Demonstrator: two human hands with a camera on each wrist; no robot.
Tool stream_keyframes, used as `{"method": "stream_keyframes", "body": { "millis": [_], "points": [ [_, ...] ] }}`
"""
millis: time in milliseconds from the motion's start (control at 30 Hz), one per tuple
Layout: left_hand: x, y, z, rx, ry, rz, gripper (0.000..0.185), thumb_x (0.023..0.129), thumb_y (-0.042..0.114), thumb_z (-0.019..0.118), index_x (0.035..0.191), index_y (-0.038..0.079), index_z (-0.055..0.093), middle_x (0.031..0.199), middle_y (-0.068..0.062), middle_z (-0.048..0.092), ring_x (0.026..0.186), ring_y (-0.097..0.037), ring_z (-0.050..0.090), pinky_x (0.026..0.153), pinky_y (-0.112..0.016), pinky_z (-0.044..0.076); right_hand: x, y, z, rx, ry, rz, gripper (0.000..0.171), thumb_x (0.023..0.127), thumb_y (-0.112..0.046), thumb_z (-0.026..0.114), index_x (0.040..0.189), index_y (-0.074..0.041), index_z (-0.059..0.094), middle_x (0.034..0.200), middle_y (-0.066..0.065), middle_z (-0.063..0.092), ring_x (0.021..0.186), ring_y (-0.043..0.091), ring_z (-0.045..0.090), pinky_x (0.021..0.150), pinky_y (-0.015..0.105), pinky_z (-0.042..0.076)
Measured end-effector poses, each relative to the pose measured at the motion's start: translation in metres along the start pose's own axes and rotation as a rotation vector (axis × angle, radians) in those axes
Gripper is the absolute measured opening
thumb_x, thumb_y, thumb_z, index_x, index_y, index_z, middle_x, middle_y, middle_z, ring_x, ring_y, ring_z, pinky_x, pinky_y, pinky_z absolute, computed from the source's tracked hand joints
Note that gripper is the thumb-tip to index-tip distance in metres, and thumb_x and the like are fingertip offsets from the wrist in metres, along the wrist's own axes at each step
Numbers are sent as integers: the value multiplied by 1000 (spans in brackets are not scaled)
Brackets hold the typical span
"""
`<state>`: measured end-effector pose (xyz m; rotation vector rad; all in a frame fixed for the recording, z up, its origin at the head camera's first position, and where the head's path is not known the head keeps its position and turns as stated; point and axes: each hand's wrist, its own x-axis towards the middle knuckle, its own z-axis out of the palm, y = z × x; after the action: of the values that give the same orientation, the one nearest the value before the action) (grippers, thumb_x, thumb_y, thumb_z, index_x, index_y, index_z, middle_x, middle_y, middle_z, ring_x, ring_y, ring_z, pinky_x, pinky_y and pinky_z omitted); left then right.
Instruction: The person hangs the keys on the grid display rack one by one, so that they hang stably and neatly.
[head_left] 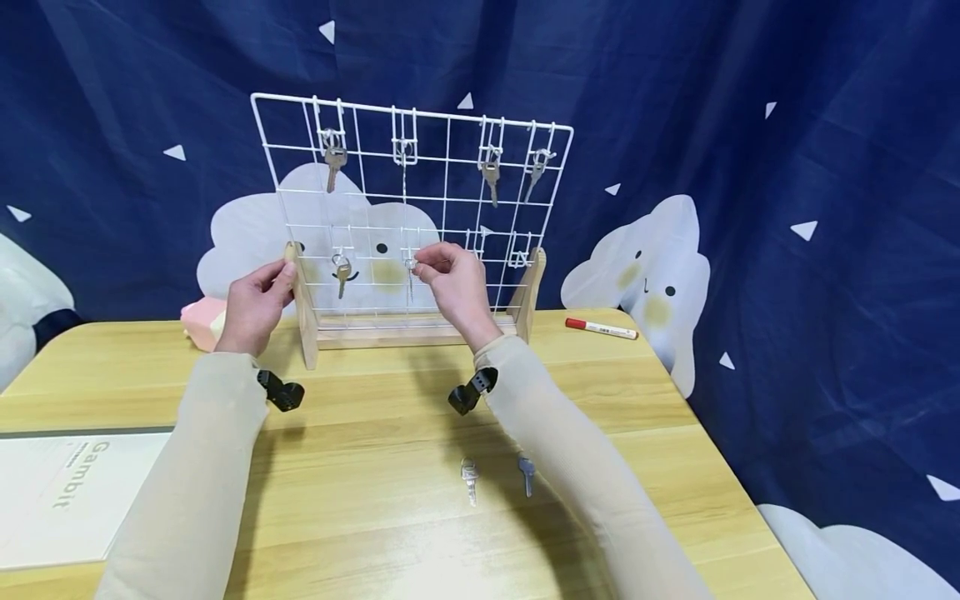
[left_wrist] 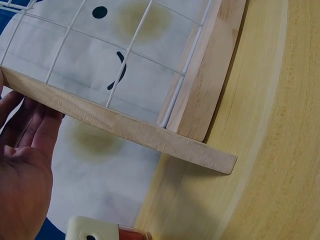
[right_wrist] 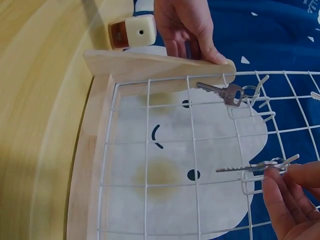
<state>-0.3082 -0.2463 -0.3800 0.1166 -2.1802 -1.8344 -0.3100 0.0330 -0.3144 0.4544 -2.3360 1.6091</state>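
Wooden table (head_left: 637,417), left hand (head_left: 255,304) steadying rack (head_left: 303,308), right hand (head_left: 453,283) pinching key (right_wrist: 245,169)

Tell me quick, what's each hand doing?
Left hand: holding the rack's wooden side post.
Right hand: fingers pinching a key at a hook.

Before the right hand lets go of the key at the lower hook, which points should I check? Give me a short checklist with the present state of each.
1. Left hand steadies the rack's wooden side post: ok.
2. Right hand pinches the key: ok.
3. Key ring fully over the hook: cannot tell.
4. Neighbouring key hangs apart: ok.
5. Two spare keys lie within reach on the table: ok.
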Motion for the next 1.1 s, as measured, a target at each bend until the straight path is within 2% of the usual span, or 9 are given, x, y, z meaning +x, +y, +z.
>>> {"method": "stream_keyframes", "body": {
  "millis": [300, 633, 933, 1100],
  "points": [
    [-2, 0, 3, 39, -2, 45, 60, 100, 43, 48, 145, 4, 47, 135, -18, 51, 113, -10, 54, 101, -27, 46, -10, 8, -4, -48, -13, 11, 7, 89, -4, 72, 96, -4, 73, 92, 0, 68, 83, 13, 65, 69, 21, 56],
    [0, -1, 2, 37, -22, 44, 61, 101, 43, 47, 147, 3, 44, 138, -20, 49, 119, -14, 52, 103, -30, 45, -34, 20, -18, -123, -150, -12, 8, 92, -7, 68, 99, -6, 72, 93, 0, 68, 89, 13, 63, 78, 25, 54],
    [0, 0, 3, -5, -4, 33, 59, 100, 40, 49, 146, 3, 45, 135, -18, 51, 115, -12, 53, 101, -26, 46, -55, 28, -30, -206, -251, -24, 8, 92, -8, 69, 99, -6, 72, 101, 0, 66, 90, 15, 65, 74, 26, 56],
    [0, 0, 3, 4, -15, 19, 61, 100, 41, 48, 148, 5, 43, 139, -20, 48, 119, -14, 52, 102, -27, 45, -66, 32, -37, -191, -318, -2, 10, 92, -4, 68, 101, -4, 71, 104, 2, 66, 92, 16, 66, 78, 24, 57]
  ]
}}
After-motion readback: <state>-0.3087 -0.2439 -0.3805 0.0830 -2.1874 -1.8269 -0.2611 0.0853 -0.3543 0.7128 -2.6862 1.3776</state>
